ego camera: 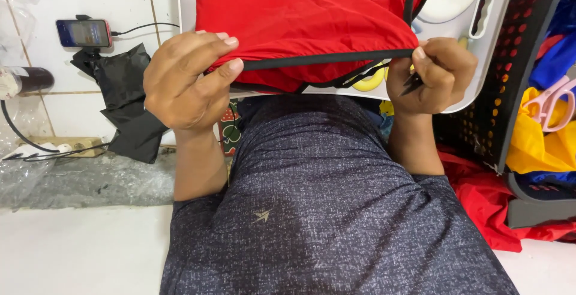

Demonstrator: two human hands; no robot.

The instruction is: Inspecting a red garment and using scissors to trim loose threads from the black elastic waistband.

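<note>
A: We note the left hand (191, 79), centre left of the frame, pinching the red cloth (300, 19) at its black-trimmed edge (327, 59), thumb under, fingers curled over.

B: And the right hand (433, 74), centre right, fingers closed tight on the same trim. We see a thin dark tool tucked in that grip; we cannot tell what kind.

A: The trim runs taut between our two hands. The cloth lies across a white tray (498, 37) at top centre.

B: Further things: black perforated basket (510, 61) at right, pink scissors (555, 100) on yellow fabric (540, 142) just beside it. Phone (84, 32) on a stand at upper left, black bag (129, 100) below it.
</note>
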